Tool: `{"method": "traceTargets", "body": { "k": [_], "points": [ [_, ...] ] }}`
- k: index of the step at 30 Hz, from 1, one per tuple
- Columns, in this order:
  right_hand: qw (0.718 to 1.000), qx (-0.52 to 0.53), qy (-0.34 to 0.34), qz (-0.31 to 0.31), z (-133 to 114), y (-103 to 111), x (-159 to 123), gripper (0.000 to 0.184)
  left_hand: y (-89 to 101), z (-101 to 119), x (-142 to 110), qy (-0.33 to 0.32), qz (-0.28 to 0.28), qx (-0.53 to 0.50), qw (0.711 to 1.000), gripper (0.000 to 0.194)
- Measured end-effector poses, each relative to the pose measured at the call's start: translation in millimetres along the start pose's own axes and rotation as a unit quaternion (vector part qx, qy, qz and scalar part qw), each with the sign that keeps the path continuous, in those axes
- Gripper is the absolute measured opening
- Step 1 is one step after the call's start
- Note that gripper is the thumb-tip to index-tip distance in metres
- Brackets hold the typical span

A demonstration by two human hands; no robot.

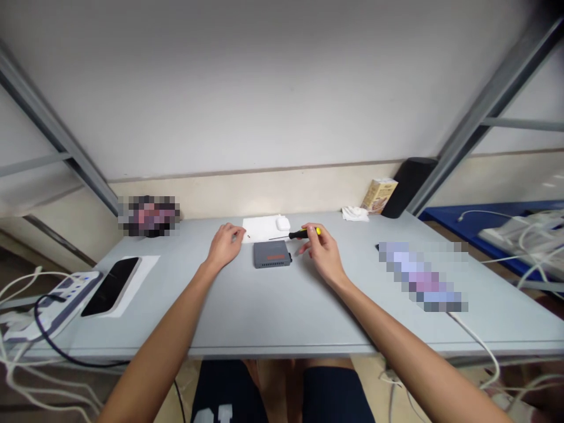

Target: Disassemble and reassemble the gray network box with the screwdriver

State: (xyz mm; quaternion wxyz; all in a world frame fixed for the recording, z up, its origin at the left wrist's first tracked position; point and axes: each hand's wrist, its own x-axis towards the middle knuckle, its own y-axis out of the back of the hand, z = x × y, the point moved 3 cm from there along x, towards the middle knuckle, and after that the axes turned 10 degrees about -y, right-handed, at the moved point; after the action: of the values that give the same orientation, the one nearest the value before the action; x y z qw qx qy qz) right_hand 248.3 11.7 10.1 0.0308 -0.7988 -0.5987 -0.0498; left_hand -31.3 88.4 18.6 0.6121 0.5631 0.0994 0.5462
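My right hand grips a screwdriver by its black and yellow handle. Its thin shaft points left, above the back edge of a small dark grey box with a row of slots along its front. To the left of the box, my left hand rests at the edge of a white sheet of paper. The fingers there are curled together, and whether anything is between the tips is hidden. Beside those fingertips, a few tiny dark bits, possibly screws, lie on the paper.
A white rounded case sits on the paper. Left are a phone and a power strip with cables. At the back right stand a crumpled tissue, a carton and a black cylinder. A blurred-out device lies on the right.
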Motion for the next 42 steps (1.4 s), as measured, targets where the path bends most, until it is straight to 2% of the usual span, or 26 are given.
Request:
{"method": "traceTargets", "body": {
  "k": [1,4,5,8,12,16,23,32,42],
  "points": [
    [1.000,-0.004,-0.001,0.004,0.4,0.8,0.8,0.054,2.6,6.6,-0.7,0.000,-0.016,-0.013,1.000,0.030],
    [1.000,-0.014,0.001,0.014,0.0,2.5,2.2,0.053,2.7,28.3,-5.0,-0.020,-0.134,-0.087,0.987,0.035],
    [1.000,-0.015,0.002,0.016,-0.8,2.8,2.2,0.052,2.3,33.9,-6.5,-0.026,-0.157,-0.098,0.982,0.037],
    [0.999,-0.018,0.003,0.027,-4.0,4.0,1.4,0.052,0.7,41.4,-8.4,-0.036,-0.182,-0.130,0.974,0.042],
    [0.999,-0.022,-0.004,0.041,-6.0,5.4,0.3,0.051,-1.2,38.2,-5.7,-0.057,-0.217,-0.199,0.954,0.042],
    [0.999,-0.027,-0.003,0.036,-5.0,4.9,-0.6,0.050,-2.6,34.3,-1.9,-0.036,-0.253,-0.273,0.927,0.050],
    [0.999,-0.031,0.020,0.014,-7.8,1.9,-5.2,0.047,-6.9,35.8,-0.3,-0.018,-0.246,-0.348,0.904,0.034],
    [0.999,-0.013,0.026,0.022,-11.2,2.4,-7.4,0.047,-9.8,34.8,-1.1,-0.021,-0.221,-0.337,0.915,0.027],
    [0.999,-0.014,0.029,0.015,-13.0,1.7,-6.9,0.047,-12.7,36.7,-4.6,-0.027,-0.204,-0.307,0.929,0.030]
  ]
}}
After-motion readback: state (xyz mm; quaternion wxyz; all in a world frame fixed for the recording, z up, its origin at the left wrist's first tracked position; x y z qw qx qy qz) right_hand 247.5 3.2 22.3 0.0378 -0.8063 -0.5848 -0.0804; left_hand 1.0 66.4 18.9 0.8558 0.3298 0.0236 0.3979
